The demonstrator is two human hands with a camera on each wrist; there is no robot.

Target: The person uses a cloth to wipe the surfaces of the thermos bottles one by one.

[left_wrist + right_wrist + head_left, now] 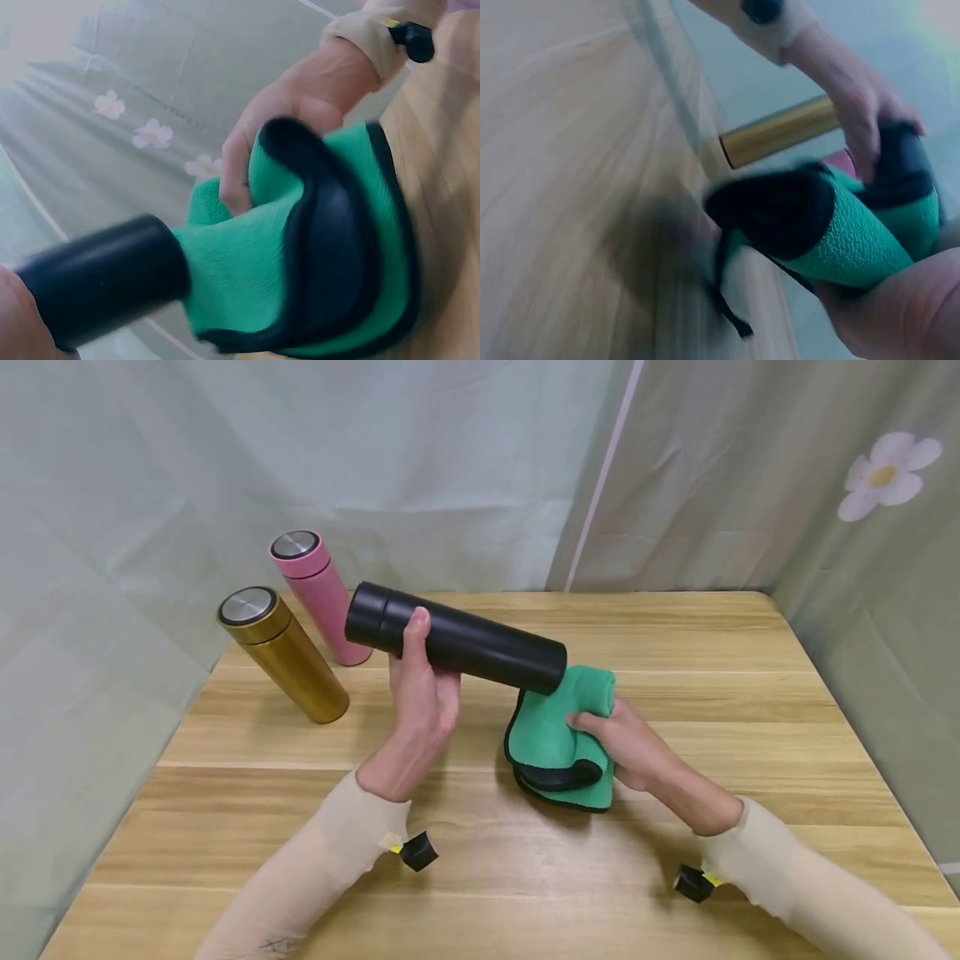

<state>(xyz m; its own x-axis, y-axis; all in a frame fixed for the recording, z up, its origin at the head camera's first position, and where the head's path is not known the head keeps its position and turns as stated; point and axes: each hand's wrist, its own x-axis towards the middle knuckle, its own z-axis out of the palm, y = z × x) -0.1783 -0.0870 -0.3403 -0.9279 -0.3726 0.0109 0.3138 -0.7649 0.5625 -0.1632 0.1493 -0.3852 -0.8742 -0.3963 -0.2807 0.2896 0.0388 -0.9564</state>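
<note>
My left hand grips a black thermos flask near its lid end, thumb laid across it. The flask is tilted, its base lower and toward the right. A green cloth with black edging hangs folded from my right hand, which pinches it between thumb and fingers. The flask's base overlaps the cloth's upper edge in the head view, and in the left wrist view the cloth lies right at the base of the flask. My right fingers are partly hidden behind the cloth.
A gold thermos flask and a pink thermos flask stand upright at the back left of the wooden table. Behind the table hangs a pale curtain, with a flower print at the right.
</note>
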